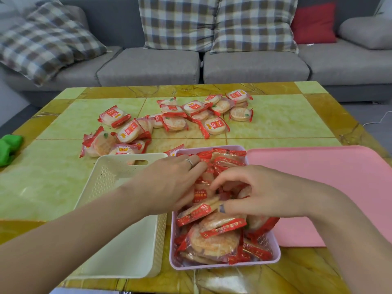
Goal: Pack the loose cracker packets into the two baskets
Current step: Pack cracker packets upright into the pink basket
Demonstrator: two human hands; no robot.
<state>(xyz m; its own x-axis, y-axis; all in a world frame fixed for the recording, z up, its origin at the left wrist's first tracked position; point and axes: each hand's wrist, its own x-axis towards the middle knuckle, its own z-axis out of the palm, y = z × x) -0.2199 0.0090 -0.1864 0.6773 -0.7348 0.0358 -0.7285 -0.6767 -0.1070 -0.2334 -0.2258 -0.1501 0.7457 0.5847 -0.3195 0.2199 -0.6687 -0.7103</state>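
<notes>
Both hands in lilac basket (275, 254); left hand (169, 183) flat on packets, right hand (261, 193) fingers (218, 181) pinching a cracker packet (199, 209); cream basket (127, 251) bare; loose packets (169, 122) strewn on counter (53, 183); probably light, crinkly, brittle; best gripped by wrapper edges.

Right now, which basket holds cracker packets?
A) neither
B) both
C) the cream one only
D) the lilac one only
D: the lilac basket is crammed with cracker packets and both hands are in it, while the cream basket beside it shows only bare floor, as far as the left forearm lets one see.
</notes>
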